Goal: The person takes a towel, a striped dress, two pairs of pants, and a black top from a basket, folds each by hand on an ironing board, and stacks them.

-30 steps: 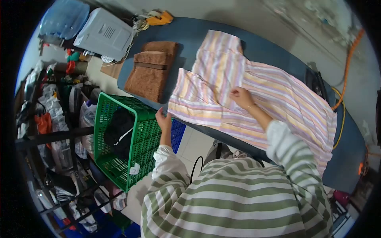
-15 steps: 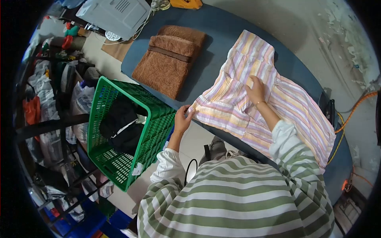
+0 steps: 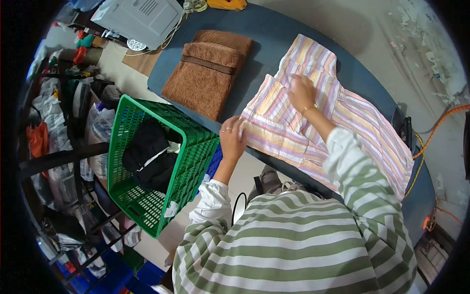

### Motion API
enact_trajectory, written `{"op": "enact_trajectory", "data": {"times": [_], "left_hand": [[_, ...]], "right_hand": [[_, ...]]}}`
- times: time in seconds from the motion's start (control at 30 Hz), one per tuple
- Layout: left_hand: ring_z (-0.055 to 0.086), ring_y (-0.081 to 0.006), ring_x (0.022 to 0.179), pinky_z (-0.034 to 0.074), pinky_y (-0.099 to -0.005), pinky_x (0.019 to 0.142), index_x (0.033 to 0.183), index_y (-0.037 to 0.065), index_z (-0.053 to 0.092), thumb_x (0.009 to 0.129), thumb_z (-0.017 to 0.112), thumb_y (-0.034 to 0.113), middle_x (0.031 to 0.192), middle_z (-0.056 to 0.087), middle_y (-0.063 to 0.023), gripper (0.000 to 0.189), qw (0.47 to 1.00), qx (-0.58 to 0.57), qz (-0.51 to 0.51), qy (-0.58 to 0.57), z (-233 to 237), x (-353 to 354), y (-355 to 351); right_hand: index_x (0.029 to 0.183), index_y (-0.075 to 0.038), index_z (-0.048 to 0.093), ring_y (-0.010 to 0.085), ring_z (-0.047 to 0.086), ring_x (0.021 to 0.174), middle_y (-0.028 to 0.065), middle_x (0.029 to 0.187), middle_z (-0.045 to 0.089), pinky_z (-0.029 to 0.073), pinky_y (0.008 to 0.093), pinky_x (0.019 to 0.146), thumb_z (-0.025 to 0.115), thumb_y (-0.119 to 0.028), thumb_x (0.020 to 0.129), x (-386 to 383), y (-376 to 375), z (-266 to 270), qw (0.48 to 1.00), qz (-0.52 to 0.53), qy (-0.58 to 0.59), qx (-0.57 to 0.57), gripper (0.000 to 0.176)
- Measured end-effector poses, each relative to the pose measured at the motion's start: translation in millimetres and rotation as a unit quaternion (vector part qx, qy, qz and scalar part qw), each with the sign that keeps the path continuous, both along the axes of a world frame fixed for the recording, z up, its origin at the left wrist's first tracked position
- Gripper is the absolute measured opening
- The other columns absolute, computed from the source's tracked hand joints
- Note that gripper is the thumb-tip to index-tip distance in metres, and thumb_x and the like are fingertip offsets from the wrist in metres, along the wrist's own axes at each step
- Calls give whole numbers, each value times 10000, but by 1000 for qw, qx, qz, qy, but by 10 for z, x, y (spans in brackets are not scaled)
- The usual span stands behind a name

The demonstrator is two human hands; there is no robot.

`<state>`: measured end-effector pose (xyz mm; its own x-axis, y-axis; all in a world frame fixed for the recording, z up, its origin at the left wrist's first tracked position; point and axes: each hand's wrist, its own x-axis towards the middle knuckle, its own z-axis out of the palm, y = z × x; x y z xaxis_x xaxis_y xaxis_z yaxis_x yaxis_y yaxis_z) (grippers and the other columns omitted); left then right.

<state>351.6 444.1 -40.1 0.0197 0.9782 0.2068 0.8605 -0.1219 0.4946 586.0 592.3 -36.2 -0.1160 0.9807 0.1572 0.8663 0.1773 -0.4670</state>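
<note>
A garment (image 3: 313, 137) with pink, orange, lilac and white stripes lies spread over the blue-grey padded board, its left part folded inward with a straight edge. My right hand (image 3: 302, 93) rests on its upper middle, fingers stretched out over the cloth. At the garment's left edge, by the front rim of the board, my left hand (image 3: 233, 137) has its fingers bent together against the cloth border; the fingertips are partly hidden. To the left on the same board is a folded brown towel (image 3: 205, 81) with a darker band.
A green plastic basket (image 3: 182, 166) holding black clothing (image 3: 147, 157) stands tilted against the front left of the padded board (image 3: 357, 68). A grey plastic appliance (image 3: 139, 22) is at the back left. An orange cord (image 3: 440, 122) hangs at the right. Bagged items crowd a rack at far left.
My right hand has moved up and left over the garment and flattened. The garment's left side now shows a raised folded corner. My left hand has turned and shifted slightly right at the edge.
</note>
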Motion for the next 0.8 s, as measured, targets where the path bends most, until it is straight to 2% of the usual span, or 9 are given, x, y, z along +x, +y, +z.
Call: {"op": "enact_trajectory", "data": {"times": [0.1,0.2,0.27,0.37,0.43,0.47,0.57,0.67,0.8], "left_hand": [[384,-288,1231,312,-463,983,1163,97,526,766,621,173,1274,473,-91,415,996,-20,-52,74,-126,157,14],[424,-263,1223,339,-433,980,1147,63,529,825,578,235,1232,520,-107,369,989,-61,-53,124,-69,220,85],[493,-256,1150,386,-408,942,1135,53,512,869,533,281,1161,567,-130,351,961,-224,-15,-160,51,266,172],[578,-241,1025,447,-364,861,1069,48,461,922,390,482,1057,619,-165,464,770,-388,77,-501,52,242,439],[567,-248,1040,442,-369,867,1062,57,431,915,336,555,1097,601,-175,527,667,-432,110,-597,-5,73,633],[548,-282,1055,444,-410,868,1115,29,400,850,325,675,1120,577,-204,702,700,-417,113,-569,-84,-1,705],[554,-299,1048,441,-437,864,1137,-1,441,834,442,629,1120,576,-194,699,740,-436,201,-470,-191,-138,953],[583,-309,997,460,-404,834,1125,-30,505,802,588,499,1129,571,-198,626,930,-359,66,-50,-94,-146,1260],[590,-313,985,467,-382,819,1118,-6,545,733,708,346,1076,592,-211,546,961,-192,-29,-196,-517,403,1761]], "right_hand": [[1053,-19,528,268,542,946,157,1008,552,435,380,790,705,-213,694,466,-445,-373,977,-130,66,-153,445],[948,37,547,238,569,833,155,875,571,456,366,702,706,-208,713,571,-446,-357,832,-162,306,-433,375],[869,25,564,247,570,783,138,828,576,453,342,658,698,-164,703,549,-465,-389,736,-172,391,-526,285],[868,-13,572,258,569,780,135,825,575,454,349,666,631,-118,727,245,-755,-142,972,-33,203,-109,185],[914,-48,569,289,578,828,142,910,582,465,368,707,554,-78,755,150,-957,-161,948,236,185,107,162],[984,-66,550,290,537,1047,147,1118,557,437,411,861,507,-71,787,155,-1125,61,938,325,7,-123,202],[1022,-75,526,273,410,1231,115,1279,477,349,453,986,512,-66,780,393,-1485,-133,893,435,-112,14,243],[1030,-77,525,259,319,1301,84,1317,453,274,490,1035,517,-53,771,603,-1538,26,905,406,-87,-96,261],[1036,-73,538,292,385,1242,117,1282,472,301,443,1029,516,-4,730,970,-1314,219,945,317,-13,-76,314]]}}
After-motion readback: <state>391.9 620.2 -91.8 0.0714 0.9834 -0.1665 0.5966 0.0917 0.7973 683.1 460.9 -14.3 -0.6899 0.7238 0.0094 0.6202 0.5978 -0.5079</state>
